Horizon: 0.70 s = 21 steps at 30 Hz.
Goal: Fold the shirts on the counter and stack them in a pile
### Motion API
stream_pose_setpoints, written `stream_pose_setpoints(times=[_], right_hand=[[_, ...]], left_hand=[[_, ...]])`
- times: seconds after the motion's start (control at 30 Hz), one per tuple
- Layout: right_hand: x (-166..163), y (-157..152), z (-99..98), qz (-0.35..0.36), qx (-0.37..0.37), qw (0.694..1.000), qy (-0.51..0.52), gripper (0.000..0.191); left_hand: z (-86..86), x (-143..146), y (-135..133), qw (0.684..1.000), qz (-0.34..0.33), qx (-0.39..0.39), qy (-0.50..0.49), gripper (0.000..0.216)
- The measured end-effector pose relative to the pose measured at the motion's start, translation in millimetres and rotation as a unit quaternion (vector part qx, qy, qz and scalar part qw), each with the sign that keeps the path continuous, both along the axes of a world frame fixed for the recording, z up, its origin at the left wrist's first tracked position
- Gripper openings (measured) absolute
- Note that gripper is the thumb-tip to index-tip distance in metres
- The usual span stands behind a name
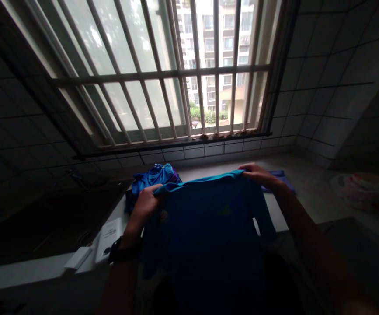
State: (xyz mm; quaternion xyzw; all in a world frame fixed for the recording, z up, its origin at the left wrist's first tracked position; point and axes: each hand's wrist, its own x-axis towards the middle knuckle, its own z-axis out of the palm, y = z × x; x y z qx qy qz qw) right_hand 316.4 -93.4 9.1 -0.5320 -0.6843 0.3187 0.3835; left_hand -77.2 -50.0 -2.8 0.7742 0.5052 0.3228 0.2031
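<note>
A blue T-shirt hangs spread out in front of me, its front facing up with a small yellow-green mark on the chest. My left hand is closed on the shirt's upper left corner, a dark band around the wrist. At the upper right corner, near the shoulder, my right hand grips the fabric. The top edge is stretched between both hands, and the lower part falls into shadow. Just behind my left hand lies a crumpled heap of shiny blue clothing. A folded purple cloth lies behind my right wrist.
To the left is a dark sink. A white box-shaped device and a smaller white block rest on the counter beside it. A plastic bag or tub stands at the right. A barred window rises behind the counter.
</note>
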Motion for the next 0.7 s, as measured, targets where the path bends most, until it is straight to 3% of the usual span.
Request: stream_pose_setpoints(times=[0.1,0.17,0.23,0.3,0.4,0.5,0.6,0.7], right_hand=[[2.1,35.7,1.6,-0.110,0.058,0.979,-0.161,0.024],[-11.4,55.8,-8.4,-0.234,0.112,0.938,-0.230,0.039],[-32.1,64.0,-32.7,-0.296,0.146,0.905,-0.267,0.058],[-53.0,57.9,-69.7,-0.245,0.122,0.916,-0.295,0.068],[-73.4,32.4,-131.9,-0.105,-0.054,0.927,-0.355,0.066],[-76.0,9.1,-174.9,-0.085,-0.080,0.913,-0.391,0.067],[-68.8,3.0,-187.7,-0.093,-0.045,0.910,-0.401,0.066],[-61.7,10.1,-183.5,-0.088,-0.043,0.909,-0.404,0.067]], left_hand=[[3.1,17.4,31.7,0.995,0.058,0.062,0.054,0.028],[-6.0,37.4,48.5,0.985,0.096,0.107,0.093,0.032],[-26.4,56.4,54.4,0.975,0.104,0.137,0.141,0.046],[-56.2,69.4,47.9,0.973,0.049,0.107,0.197,0.057],[-106.4,75.9,23.9,0.967,-0.061,0.011,0.247,0.062],[-140.6,73.1,2.3,0.965,-0.071,-0.007,0.252,0.063],[-146.7,70.6,-2.6,0.961,-0.074,-0.019,0.264,0.063],[-139.5,75.7,6.3,0.960,-0.064,-0.029,0.270,0.058]])
